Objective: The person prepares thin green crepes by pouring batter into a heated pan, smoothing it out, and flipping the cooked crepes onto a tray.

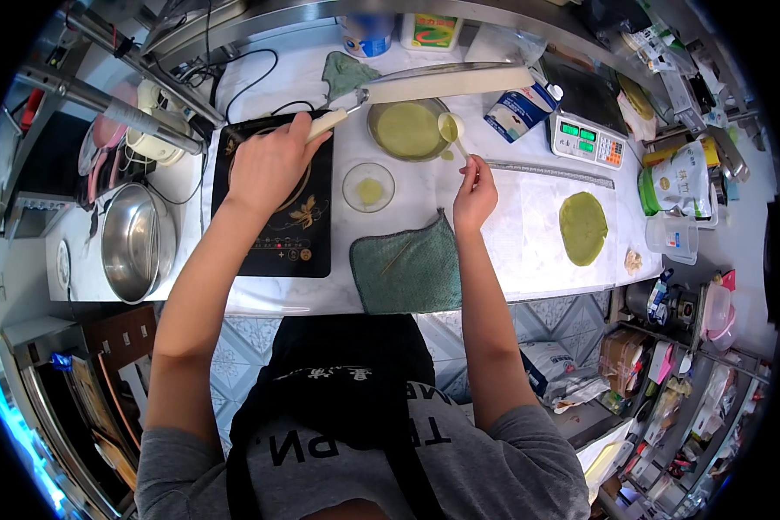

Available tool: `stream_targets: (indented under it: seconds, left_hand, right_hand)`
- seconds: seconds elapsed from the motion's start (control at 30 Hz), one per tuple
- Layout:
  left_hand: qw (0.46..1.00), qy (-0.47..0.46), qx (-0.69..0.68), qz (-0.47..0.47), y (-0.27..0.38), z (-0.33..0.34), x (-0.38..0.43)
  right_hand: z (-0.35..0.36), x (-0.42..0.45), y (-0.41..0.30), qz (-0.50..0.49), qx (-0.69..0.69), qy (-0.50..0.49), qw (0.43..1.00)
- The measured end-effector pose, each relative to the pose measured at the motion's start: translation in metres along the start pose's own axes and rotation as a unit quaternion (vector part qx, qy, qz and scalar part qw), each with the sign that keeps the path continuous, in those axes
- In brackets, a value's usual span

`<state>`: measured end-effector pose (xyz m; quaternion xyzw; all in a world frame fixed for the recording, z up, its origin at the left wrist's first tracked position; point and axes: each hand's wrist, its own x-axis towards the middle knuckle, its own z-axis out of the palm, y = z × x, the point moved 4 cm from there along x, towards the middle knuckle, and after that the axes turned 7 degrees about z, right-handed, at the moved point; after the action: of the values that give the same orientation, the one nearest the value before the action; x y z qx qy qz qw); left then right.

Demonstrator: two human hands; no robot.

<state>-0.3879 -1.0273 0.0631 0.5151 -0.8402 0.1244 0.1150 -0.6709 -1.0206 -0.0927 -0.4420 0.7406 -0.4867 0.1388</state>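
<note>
My left hand [270, 159] grips the cream handle [327, 125] of a frying pan [448, 85]. The pan is lifted and tilted nearly edge-on, so most of its inside is hidden. My right hand [478, 194] pinches the handle of a small white ladle [451, 127] at the right rim of a metal bowl [372, 144]. Green batter [408, 131] fills much of that bowl, and some coats the ladle. A green drip marks the table beside it. Nearer me sits a small glass dish [350, 200] with pale green residue.
An induction cooktop [312, 250] lies under my left forearm. A green cloth [422, 276] lies between my arms. Rightward are a green crepe [583, 229], a metal ruler [552, 172], a carton [520, 114] and a digital scale [585, 140]. A steel bowl [127, 244] stands far left.
</note>
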Motion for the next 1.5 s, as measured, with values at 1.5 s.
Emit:
stream_targets:
  seconds: [1.5]
  left_hand:
    - [0.320,-0.071,-0.775,-0.540,-0.004,0.092,-0.251]
  right_hand:
    - [-0.013,-0.134,0.009,0.061,-0.104,-0.181,0.976]
